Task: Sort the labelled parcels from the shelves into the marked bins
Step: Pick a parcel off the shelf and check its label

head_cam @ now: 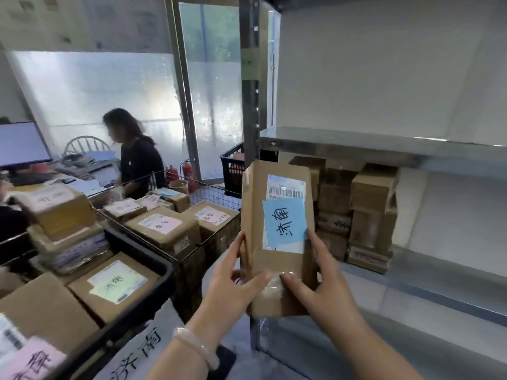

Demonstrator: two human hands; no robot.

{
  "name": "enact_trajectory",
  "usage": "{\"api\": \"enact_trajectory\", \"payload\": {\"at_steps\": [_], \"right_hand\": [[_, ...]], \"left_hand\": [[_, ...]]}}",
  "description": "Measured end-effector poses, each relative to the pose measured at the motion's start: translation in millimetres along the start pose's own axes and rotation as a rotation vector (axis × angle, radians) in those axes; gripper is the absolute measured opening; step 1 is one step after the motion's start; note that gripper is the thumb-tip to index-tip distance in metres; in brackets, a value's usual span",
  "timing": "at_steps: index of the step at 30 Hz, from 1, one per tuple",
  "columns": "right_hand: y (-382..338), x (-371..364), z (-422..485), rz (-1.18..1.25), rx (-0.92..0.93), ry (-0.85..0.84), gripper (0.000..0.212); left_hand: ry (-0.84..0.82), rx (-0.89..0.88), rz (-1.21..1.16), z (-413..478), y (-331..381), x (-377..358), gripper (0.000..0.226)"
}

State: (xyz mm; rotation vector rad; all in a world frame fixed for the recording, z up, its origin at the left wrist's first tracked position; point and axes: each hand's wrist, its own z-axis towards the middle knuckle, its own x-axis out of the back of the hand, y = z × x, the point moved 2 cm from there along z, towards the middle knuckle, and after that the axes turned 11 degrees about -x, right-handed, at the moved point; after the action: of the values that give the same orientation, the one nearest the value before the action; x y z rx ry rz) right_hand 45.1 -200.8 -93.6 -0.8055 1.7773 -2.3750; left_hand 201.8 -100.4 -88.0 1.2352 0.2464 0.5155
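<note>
I hold a flat brown cardboard parcel [277, 261] upright in front of me, between both hands. It carries a barcode sticker and a blue handwritten label [285, 223]. My left hand [236, 283] grips its lower left edge, thumb across the front. My right hand [318, 283] grips the lower right edge, thumb on the taped bottom. Behind the parcel, several brown parcels [365, 212] stand stacked on the metal shelf [411, 272]. To my left, a black bin [142, 305] with a white handwritten sign [142, 349] holds labelled parcels.
A wire-mesh bin [208, 242] holding parcels with pink labels stands beyond the black bin. A black crate [233, 171] sits by the shelf post [250, 105]. A person in a black top [137, 157] works at a desk with a monitor [22, 144] at far left.
</note>
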Motion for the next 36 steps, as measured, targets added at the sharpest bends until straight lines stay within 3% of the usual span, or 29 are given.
{"api": "enact_trajectory", "payload": {"at_steps": [9,19,31,36], "right_hand": [[-33.4,-95.5,5.0,0.066,0.067,-0.266,0.082],[-65.0,-191.9,29.9,0.119,0.140,-0.561,0.061],[-85.8,-243.8,98.1,0.137,0.183,-0.704,0.053],[-84.9,-245.8,120.0,0.168,0.141,-0.737,0.052]], "left_hand": [[0.408,0.090,-0.093,-42.8,-5.5,102.7,0.074],[0.812,0.154,0.044,-74.9,-0.3,201.2,0.068],[0.886,0.444,0.075,-41.5,-37.6,234.6,0.083],[0.896,0.554,0.005,-26.1,-50.5,234.0,0.065]]}}
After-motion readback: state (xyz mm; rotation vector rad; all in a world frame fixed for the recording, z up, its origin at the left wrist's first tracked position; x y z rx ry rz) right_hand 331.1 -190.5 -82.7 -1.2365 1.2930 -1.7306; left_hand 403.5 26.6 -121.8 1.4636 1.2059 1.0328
